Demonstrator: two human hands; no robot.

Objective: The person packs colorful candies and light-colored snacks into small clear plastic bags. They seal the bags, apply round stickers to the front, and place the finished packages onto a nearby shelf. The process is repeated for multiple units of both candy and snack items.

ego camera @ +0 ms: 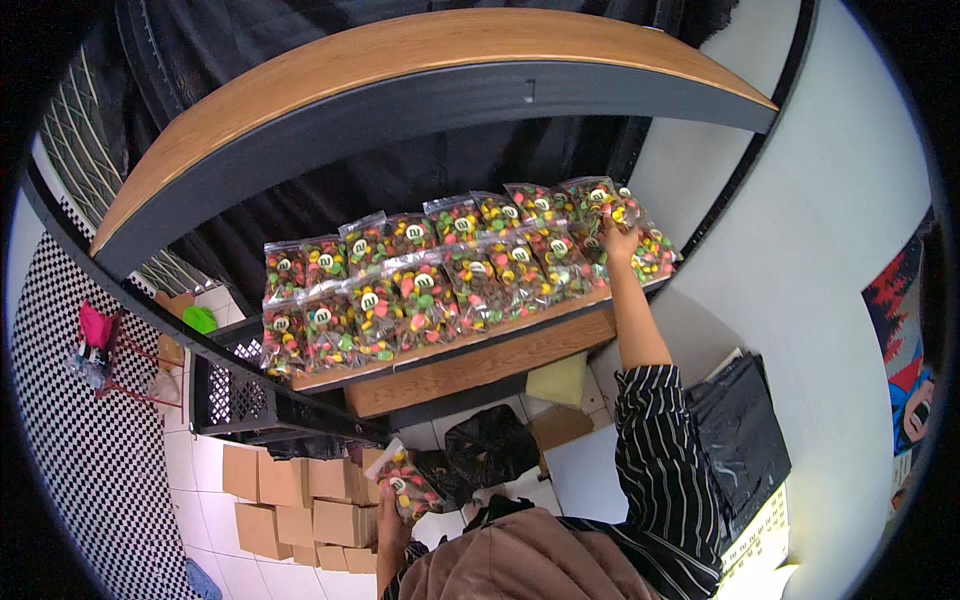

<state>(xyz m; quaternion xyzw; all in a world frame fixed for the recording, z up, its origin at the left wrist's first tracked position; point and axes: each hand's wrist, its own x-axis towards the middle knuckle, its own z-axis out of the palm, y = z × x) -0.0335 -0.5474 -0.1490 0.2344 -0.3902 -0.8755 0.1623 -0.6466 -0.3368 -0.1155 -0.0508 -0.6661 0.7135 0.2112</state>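
Two rows of clear zip bags with multicoloured sweets stand on a wooden shelf (480,334), each bearing a round label. My right hand (621,241) reaches to the right end of the rows, its fingers on a bag of sweets (624,214) near the back row; whether the bag is lifted off the others cannot be told. Low at the left, away from the shelf, my left hand (393,521) holds another bag of sweets (409,491), tilted, its pale zip top pointing up and left.
A wooden upper shelf (450,45) arches over the bags. Black metal uprights flank the rack. Below are a black plastic crate (232,390), stacked cardboard boxes (285,484) and a black plastic bag (491,446). A white wall (810,225) rises at the right.
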